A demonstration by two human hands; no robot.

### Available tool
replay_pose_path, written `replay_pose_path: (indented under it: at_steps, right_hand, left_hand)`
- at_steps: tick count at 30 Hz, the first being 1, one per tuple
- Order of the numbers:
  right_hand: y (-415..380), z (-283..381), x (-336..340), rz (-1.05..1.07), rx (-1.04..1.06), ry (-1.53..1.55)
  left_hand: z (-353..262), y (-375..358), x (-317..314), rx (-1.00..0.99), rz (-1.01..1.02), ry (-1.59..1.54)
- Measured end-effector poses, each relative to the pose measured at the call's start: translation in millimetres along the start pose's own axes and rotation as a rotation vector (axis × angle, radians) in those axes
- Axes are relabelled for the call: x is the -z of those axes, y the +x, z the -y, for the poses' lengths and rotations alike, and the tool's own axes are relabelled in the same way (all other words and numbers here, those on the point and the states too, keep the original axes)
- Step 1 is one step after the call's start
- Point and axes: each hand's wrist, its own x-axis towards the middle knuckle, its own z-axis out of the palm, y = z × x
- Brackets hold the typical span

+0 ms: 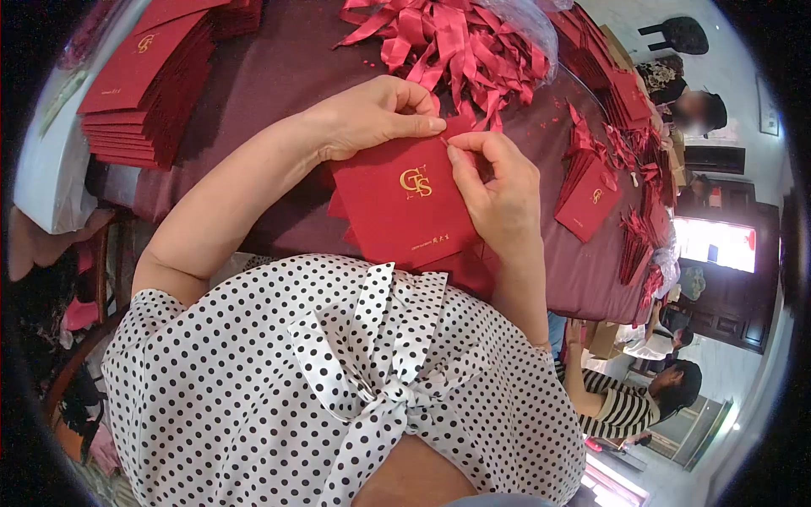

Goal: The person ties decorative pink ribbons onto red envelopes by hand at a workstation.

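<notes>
A flat red paper bag (384, 198) with gold lettering lies tilted in front of my chest, with more red paper beneath it. My left hand (384, 117) is closed in a pinch at the bag's top edge, thumb against the red material. Close beside it, my right hand (500, 182) pinches a thin piece of red ribbon (445, 140) at the same edge, its other fingers curled in. The fingertips almost meet, and exactly how ribbon and bag join is too small to make out.
Loose red ribbons (456, 51) are heaped beyond my hands, near clear plastic (530, 29). A tall stack of red bags (148, 84) stands at the left. Ribboned bags (589, 198) lie at the right on the dark red tablecloth (253, 182). A person in a striped shirt (621, 401) sits nearby.
</notes>
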Motion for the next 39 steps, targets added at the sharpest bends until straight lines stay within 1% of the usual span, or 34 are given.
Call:
replay_pose_path:
  at_steps: [2, 3, 4, 5, 6, 7, 9, 10, 12, 13, 14, 15, 16, 17, 18, 19, 21, 22, 24, 25, 26, 28, 29, 31, 32, 33, 35, 36, 37, 38, 39]
  right_hand:
    - [3.6, 4.3, 3.6, 0.033, -0.001, -0.025]
    - [5.6, 5.9, 4.8, 0.066, 0.001, -0.046]
    - [7.4, 5.6, 5.5, 0.066, 0.001, -0.049]
    - [9.7, 4.8, 6.7, 0.097, 0.073, -0.110]
    - [11.8, 4.4, 7.5, 0.130, 0.145, -0.170]
    - [13.9, 5.1, 7.7, 0.134, 0.147, -0.175]
    - [18.4, 8.9, 7.8, 0.192, 0.367, -0.372]
    - [20.3, 11.4, 8.6, 0.198, 0.370, -0.375]
    - [23.9, 16.5, 9.8, 0.223, 0.423, -0.505]
    - [26.1, 17.3, 8.9, 0.230, 0.430, -0.507]
    - [28.6, 18.2, 8.2, 0.204, 0.238, -0.293]
    - [31.0, 19.2, 7.7, 0.177, 0.048, -0.082]
    - [33.5, 19.2, 10.6, 0.240, -0.097, 0.007]
    - [32.4, 16.2, 8.9, 0.242, -0.039, 0.043]
    - [30.0, 13.0, 6.7, 0.243, 0.018, 0.080]
    - [28.7, 15.0, 6.6, 0.221, 0.064, 0.016]
    - [24.4, 19.4, 8.5, 0.224, 0.055, -0.013]
    - [23.4, 20.5, 9.7, 0.222, 0.037, -0.044]
    - [20.9, 17.9, 12.9, 0.239, 0.065, -0.054]
    - [19.2, 16.3, 14.7, 0.257, 0.090, -0.063]
    - [18.5, 16.2, 16.9, 0.250, 0.085, -0.064]
    - [20.0, 18.0, 20.6, 0.281, 0.081, -0.065]
    - [21.1, 19.6, 22.1, 0.274, 0.078, -0.062]
    - [22.7, 21.7, 25.1, 0.324, 0.108, -0.039]
    - [23.5, 20.3, 26.2, 0.318, 0.106, -0.038]
    - [24.3, 18.7, 27.8, 0.343, 0.108, -0.080]
    - [25.3, 17.0, 31.7, 0.363, 0.108, -0.122]
    - [25.0, 17.3, 34.4, 0.361, 0.045, -0.150]
    - [24.4, 16.5, 37.1, 0.361, -0.017, -0.176]
    - [23.3, 11.5, 39.6, 0.313, -0.019, -0.133]
    - [21.8, 7.2, 40.0, 0.308, -0.013, -0.129]
  left_hand:
    - [-1.0, -0.8, -1.2, -0.045, -0.043, 0.162]
    - [-0.9, -1.3, -2.6, -0.045, -0.041, 0.159]
    - [-1.0, -2.1, -5.0, -0.092, -0.097, 0.332]
    - [-1.3, -2.9, -7.8, -0.140, -0.154, 0.505]
    - [-3.8, -3.4, -11.0, -0.131, -0.202, 0.709]
    - [-2.8, -6.4, -15.0, -0.134, -0.204, 0.704]
    - [-0.3, -15.4, -23.9, -0.484, -0.372, 1.008]
    - [-4.4, -18.6, -26.0, -0.411, -0.333, 0.927]
    - [-8.7, -20.2, -19.2, -0.406, -0.313, 0.909]
    - [-11.4, -20.6, -14.8, -0.401, -0.286, 0.896]
    - [-17.5, -20.4, -10.0, -0.381, -0.272, 0.799]
    - [-19.4, -20.1, -6.6, -0.385, -0.283, 0.793]
    - [-21.0, -19.3, -3.4, -0.343, -0.175, 0.632]
    - [-23.0, -18.8, -0.7, -0.304, -0.070, 0.472]
    - [-24.9, -18.6, 1.3, -0.091, -0.037, 0.310]
    - [-23.4, -17.9, 2.7, -0.097, -0.047, 0.309]
    - [-18.3, -14.7, 4.9, -0.034, 0.010, 0.191]
    - [-20.1, -15.1, 5.4, -0.038, 0.008, 0.195]
    - [-22.5, -16.2, 4.5, -0.007, 0.091, 0.400]
    - [-17.5, -15.5, 3.4, -0.083, 0.041, 0.483]
    - [-13.0, -13.6, 3.0, -0.083, 0.049, 0.486]
    - [-6.2, -9.2, 3.8, -0.245, 0.069, 0.538]
    - [-4.3, -7.7, 2.5, -0.243, 0.074, 0.543]
    - [-2.1, -6.0, -1.7, -0.367, 0.018, 0.681]
    - [-1.8, -8.5, -4.5, -0.465, -0.071, 0.744]
    - [-6.6, -9.4, -2.3, -0.464, -0.066, 0.748]
    - [-22.2, -10.9, 8.9, -0.597, -0.001, 0.935]
    - [-22.6, -13.3, 17.6, -0.573, -0.230, 0.859]
    - [-29.1, -10.4, 40.7, -0.566, -0.324, 0.929]
    - [-32.9, -17.4, 54.0, -0.303, -0.346, 0.685]
    - [-48.5, -23.1, 64.0, -0.016, -0.357, 0.873]
